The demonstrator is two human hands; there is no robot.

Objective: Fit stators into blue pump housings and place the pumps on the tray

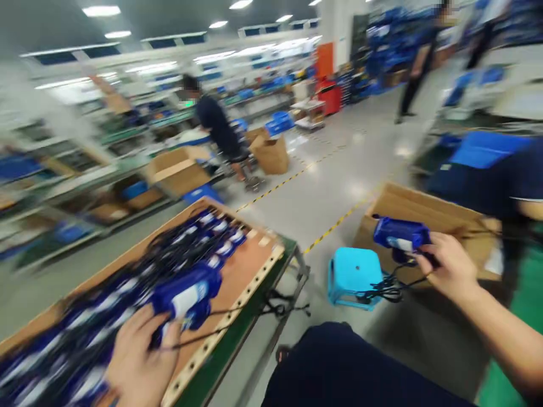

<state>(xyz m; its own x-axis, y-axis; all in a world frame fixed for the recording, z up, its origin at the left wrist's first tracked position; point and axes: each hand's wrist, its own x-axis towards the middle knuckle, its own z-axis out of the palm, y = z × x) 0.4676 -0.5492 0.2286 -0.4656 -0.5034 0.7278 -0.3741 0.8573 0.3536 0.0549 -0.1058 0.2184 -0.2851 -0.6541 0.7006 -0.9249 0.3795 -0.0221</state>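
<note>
My left hand (142, 353) is closed around the narrow end of a blue cylindrical corded device (186, 297) with a white label. It is held over the wooden tray, and its black cord trails over the tray's edge. Out to the right, my right hand (452, 263) grips a second blue corded device (401, 234) of the same kind, its cord hanging in a black bundle (388, 288). The wooden tray (250, 251) holds rows of similar blue devices (127, 288) with black cords. Motion blurs the picture, so the exact kind of device cannot be made out.
A light blue stool (356, 271) stands by a large open carton (382, 215). The tray rests on a green-topped table (291, 246) with metal legs. One person (218, 121) bends near a far workbench, another (419, 68) is in the aisle, and someone's dark sleeve (526, 169) shows at right.
</note>
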